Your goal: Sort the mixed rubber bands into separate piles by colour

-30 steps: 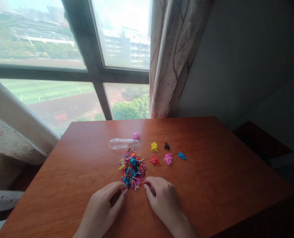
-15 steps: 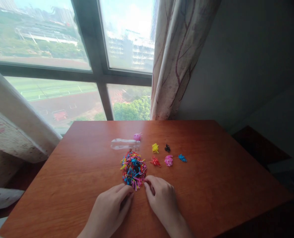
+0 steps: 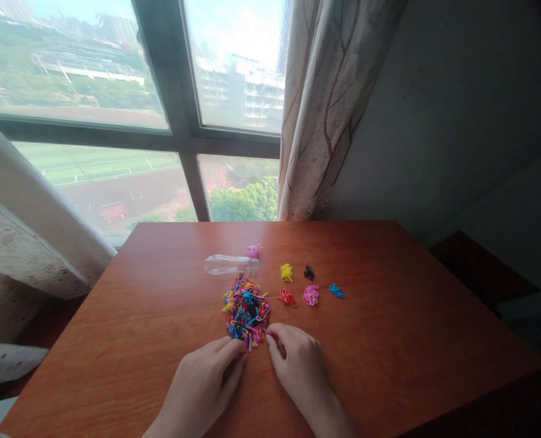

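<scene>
A heap of mixed-colour small rubber bands [image 3: 246, 311] lies on the wooden table [image 3: 398, 328]. My left hand [image 3: 206, 383] rests palm down at the heap's near edge, its fingers curled together, fingertips touching the bands. My right hand [image 3: 297, 365] sits just right of it, thumb and forefinger pinched at the heap's near right edge; what they pinch is too small to name. Beyond the heap lie small sorted clusters: yellow [image 3: 286, 272], black [image 3: 308, 272], red [image 3: 286, 297], pink [image 3: 311, 295] and blue [image 3: 336, 291].
A clear plastic bottle [image 3: 228, 265] lies on its side behind the heap, a pink cap [image 3: 253, 251] beside its mouth. A window [image 3: 115, 121] and curtains [image 3: 329, 103] stand behind the table. A dark low piece of furniture [image 3: 480, 267] stands at the right.
The view shifted slightly. My left hand slid forward to the heap's near edge. My right hand stayed pinched at the heap's right edge.
</scene>
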Action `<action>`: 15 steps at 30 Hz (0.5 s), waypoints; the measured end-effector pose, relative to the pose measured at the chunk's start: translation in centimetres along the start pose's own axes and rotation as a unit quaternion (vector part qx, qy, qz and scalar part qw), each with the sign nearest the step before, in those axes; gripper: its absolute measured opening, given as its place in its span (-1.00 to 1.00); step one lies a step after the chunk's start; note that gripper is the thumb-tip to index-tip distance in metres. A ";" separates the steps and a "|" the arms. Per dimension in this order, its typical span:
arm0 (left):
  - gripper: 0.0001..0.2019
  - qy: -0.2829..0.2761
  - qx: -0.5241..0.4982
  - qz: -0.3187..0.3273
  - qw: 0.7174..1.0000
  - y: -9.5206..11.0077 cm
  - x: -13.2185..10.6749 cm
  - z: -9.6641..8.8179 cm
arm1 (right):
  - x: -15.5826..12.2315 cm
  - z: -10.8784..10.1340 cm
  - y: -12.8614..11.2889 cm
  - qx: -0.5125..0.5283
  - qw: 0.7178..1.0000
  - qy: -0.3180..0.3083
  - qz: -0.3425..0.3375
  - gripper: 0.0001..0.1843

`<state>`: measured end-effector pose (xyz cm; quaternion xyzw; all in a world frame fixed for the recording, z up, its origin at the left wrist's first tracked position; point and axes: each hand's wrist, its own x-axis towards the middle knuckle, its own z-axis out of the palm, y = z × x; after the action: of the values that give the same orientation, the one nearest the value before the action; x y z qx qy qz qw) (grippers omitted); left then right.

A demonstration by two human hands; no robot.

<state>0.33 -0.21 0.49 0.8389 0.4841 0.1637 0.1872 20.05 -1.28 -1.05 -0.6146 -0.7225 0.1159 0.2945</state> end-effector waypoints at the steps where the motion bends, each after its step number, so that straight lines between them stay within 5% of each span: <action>1: -0.80 -0.002 0.001 0.000 1.000 0.0 0.0 0.0 | 0.0 0.0 0.0 0.001 1.000 0.000 0.000 -0.83; 15: -0.80 -0.008 -0.003 -0.001 1.000 -0.1 0.0 0.1 | -0.5 -0.2 1.0 0.049 0.998 0.028 0.025 -0.82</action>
<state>0.34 -0.18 0.35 0.8389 0.4832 0.1581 0.1942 21.01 -1.58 -1.56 -0.6205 -0.6918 0.1417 0.3411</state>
